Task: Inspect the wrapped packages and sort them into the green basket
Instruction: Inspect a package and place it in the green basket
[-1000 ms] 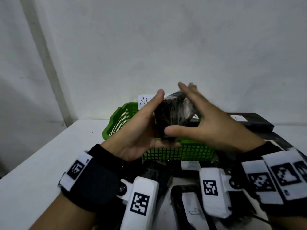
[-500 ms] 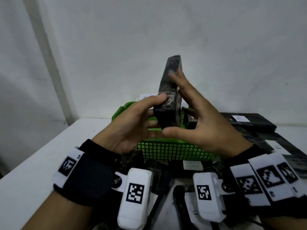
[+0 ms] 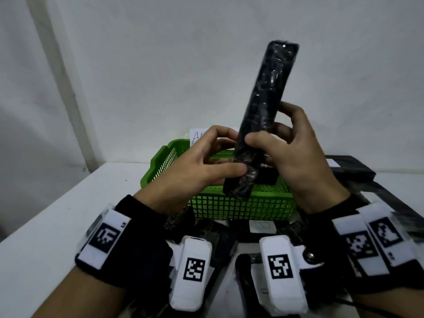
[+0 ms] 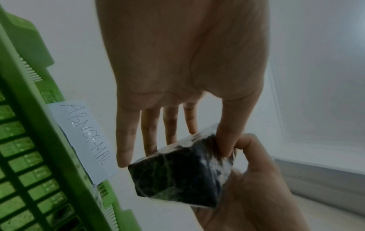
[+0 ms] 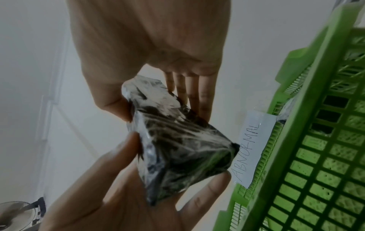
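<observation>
Both our left hand (image 3: 195,171) and right hand (image 3: 296,157) pinch the black wrapped package (image 3: 263,115), tilted toward one o'clock above the green basket (image 3: 241,207) on the counter (image 3: 57,214).

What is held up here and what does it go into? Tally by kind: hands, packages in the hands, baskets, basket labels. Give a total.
Hands: 2, the left hand and the right hand, both holding
Wrapped package in the hands: 1, black
Green basket: 1
Basket label reading ABNORMAL: 1
Total: 5
</observation>
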{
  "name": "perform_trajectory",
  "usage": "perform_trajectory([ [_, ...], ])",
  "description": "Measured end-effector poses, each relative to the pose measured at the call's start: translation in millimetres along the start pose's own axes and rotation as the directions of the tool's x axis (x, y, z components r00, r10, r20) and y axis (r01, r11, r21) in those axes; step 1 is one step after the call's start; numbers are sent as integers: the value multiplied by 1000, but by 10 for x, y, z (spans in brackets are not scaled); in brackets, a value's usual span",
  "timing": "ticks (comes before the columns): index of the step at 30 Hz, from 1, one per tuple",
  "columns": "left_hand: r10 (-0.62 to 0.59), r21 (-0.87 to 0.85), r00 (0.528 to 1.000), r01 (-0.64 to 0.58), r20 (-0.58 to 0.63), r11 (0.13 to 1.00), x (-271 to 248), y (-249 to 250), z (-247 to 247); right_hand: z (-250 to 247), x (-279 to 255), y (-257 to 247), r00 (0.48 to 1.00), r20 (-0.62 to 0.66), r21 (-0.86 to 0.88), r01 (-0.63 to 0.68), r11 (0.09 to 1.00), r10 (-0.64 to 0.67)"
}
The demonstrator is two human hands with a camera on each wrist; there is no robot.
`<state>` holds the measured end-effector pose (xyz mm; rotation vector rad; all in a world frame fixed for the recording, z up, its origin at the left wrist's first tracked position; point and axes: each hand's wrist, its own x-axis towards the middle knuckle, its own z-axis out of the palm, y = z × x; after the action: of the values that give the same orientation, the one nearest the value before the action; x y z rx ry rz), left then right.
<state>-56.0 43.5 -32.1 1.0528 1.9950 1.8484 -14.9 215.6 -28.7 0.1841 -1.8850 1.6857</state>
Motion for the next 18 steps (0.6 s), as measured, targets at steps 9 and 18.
perform_trajectory([
  [9,107,-61,988,-114,-113,992,37,-29,1,-55,9,-49,966,256,11,34,999,-35],
  [18,73,-168,993,-87,-89,982,-22,189,-24,-179,-6,-129,920,313,-244,318,916,-236],
])
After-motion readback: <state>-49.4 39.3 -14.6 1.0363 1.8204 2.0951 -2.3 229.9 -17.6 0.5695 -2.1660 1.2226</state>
